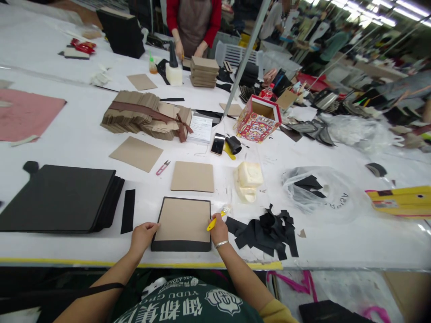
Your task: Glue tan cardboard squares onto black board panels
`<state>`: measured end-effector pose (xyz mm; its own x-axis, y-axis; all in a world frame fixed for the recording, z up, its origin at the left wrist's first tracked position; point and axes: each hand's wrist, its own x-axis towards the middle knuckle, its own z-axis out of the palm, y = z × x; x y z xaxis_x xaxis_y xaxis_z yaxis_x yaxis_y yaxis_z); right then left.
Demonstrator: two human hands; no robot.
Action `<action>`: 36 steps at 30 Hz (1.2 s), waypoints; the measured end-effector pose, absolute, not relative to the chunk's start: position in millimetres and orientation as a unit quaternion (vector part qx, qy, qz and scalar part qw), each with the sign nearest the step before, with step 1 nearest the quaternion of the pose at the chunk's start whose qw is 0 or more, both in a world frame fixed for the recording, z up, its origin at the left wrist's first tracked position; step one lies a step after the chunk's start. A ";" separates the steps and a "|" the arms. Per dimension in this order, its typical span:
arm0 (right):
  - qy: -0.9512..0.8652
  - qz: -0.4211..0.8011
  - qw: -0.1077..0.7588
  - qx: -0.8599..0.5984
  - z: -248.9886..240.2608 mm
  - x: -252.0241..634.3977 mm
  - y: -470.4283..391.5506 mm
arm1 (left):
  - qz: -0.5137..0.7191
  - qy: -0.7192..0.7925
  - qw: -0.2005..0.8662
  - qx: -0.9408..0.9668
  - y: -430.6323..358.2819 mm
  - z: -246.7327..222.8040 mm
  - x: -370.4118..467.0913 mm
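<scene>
Flanking the board [183, 220], left fingers [154, 227] pinch its edge; right fingers [219, 221] grasp a brush [211, 224].

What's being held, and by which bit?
The right grip holds the yellow brush by its handle. The left grip is at one edge of the tan board; hold unclear.

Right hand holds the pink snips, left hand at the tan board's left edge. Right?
Not the snips: the head view shows the right hand holding a yellow-handled brush; the pink snips lie on the table. The left hand is at the tan board's left edge, as stated.
</scene>
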<state>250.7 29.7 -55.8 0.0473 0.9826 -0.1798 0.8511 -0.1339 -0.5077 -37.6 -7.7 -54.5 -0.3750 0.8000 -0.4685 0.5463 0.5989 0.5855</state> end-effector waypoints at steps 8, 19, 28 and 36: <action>-0.670 0.230 0.130 -0.694 -63.9 252.8 32.8 | 0.195 0.808 0.373 0.412 -5.8 -53.6 -36.0; -0.673 0.215 0.084 -0.702 -59.7 248.2 35.0 | 0.148 0.807 0.365 0.441 -3.0 -53.1 -40.1; -0.709 0.158 0.065 -0.685 -25.2 252.7 42.6 | 0.066 0.696 0.108 0.707 1.3 -30.9 -29.3; -0.583 0.435 0.285 -0.624 29.5 218.1 78.5 | 0.026 0.498 0.145 0.854 8.0 -34.3 12.4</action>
<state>218.1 78.5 29.5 -0.0592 0.9756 -0.2113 0.4798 -0.1578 -0.8631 12.4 8.0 -34.3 0.5021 0.8590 -0.1000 0.8438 -0.4613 0.2744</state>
